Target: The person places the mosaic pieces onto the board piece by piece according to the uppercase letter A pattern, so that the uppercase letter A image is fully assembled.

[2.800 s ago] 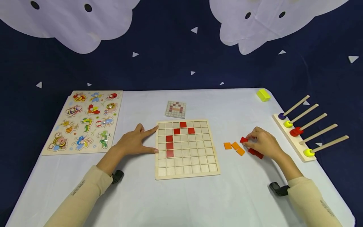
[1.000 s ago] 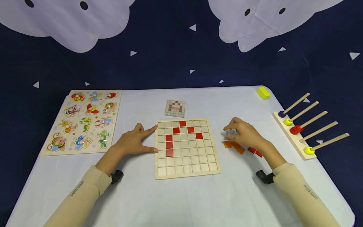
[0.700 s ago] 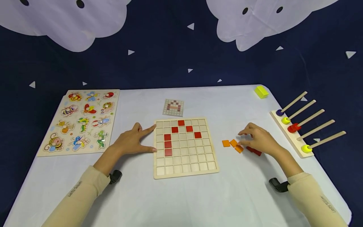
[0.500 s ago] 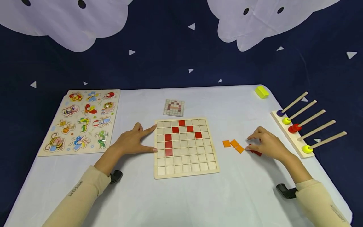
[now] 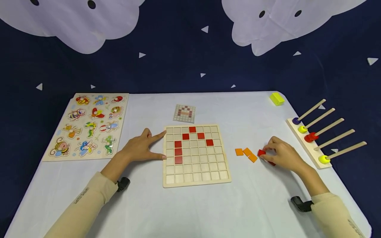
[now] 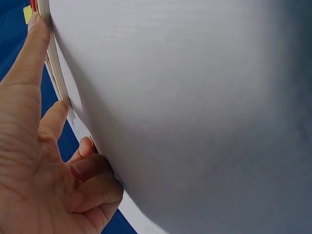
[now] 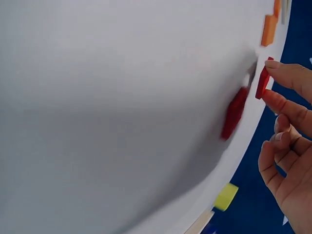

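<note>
A wooden grid board [image 5: 197,168] lies mid-table with several red square tiles set in its cells. My left hand [image 5: 141,147] rests its outstretched thumb and forefinger against the board's left edge; its other fingers are bent in the left wrist view [image 6: 63,165]. To the right of the board, my right hand [image 5: 281,153] pinches a red tile [image 7: 263,80] between thumb and forefinger, raised a little over the table. Another bit of red tile [image 7: 235,113] lies on the cloth below, partly hidden by the hand in the head view. Three orange tiles [image 5: 247,152] lie left of that hand.
Behind the board lies a small pattern card [image 5: 184,113]. An insect picture puzzle [image 5: 89,127] occupies the left side. At the right stands a wooden peg rack [image 5: 309,145] with coloured rings, and a yellow block [image 5: 276,99] sits at the back right corner.
A red tile has been added at the board's right side. My right hand has gone back from the board to the loose red tiles and picked one up. The left hand stays put.
</note>
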Action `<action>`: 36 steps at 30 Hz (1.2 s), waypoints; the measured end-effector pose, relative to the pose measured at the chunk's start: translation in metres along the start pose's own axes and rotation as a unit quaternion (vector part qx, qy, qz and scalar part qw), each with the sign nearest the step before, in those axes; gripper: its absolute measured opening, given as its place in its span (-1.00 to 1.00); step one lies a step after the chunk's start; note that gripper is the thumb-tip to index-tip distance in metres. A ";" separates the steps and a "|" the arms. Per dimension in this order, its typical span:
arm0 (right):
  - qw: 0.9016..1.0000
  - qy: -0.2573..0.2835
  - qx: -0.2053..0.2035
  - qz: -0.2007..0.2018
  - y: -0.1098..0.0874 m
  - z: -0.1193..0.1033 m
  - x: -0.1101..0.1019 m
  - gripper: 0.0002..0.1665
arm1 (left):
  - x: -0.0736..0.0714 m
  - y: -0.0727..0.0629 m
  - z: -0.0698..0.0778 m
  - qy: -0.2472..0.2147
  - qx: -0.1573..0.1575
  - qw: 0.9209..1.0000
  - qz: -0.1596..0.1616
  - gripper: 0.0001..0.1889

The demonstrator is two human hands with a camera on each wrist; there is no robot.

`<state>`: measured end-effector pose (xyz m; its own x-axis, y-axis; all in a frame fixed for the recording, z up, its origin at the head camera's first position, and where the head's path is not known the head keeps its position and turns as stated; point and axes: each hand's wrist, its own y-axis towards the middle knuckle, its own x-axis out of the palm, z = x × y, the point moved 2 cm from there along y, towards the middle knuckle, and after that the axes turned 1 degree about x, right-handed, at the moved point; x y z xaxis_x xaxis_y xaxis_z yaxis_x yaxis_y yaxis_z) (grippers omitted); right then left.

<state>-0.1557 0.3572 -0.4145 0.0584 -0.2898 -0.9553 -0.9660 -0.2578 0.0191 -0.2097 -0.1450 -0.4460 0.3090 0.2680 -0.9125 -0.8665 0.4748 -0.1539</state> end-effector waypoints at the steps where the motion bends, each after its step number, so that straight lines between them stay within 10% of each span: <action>1: 1.000 0.005 -0.004 0.002 0.003 -0.004 0.000 -0.73 | 0.000 0.000 0.000 0.001 0.000 1.000 0.000 0.08; 19: 0.984 0.062 -0.160 -0.038 0.068 -0.118 0.032 -0.76 | 0.001 0.001 0.000 0.003 -0.002 1.000 0.000 0.07; 36: 0.980 0.053 -0.182 -0.054 0.079 -0.138 0.048 -0.79 | 0.000 0.001 0.000 0.000 -0.008 1.000 -0.003 0.08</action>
<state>-0.1947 0.1952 -0.4180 0.1990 -0.3320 -0.9221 -0.8007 -0.5976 0.0423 -0.2108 -0.1442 -0.4466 0.3141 0.2663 -0.9113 -0.8711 0.4626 -0.1651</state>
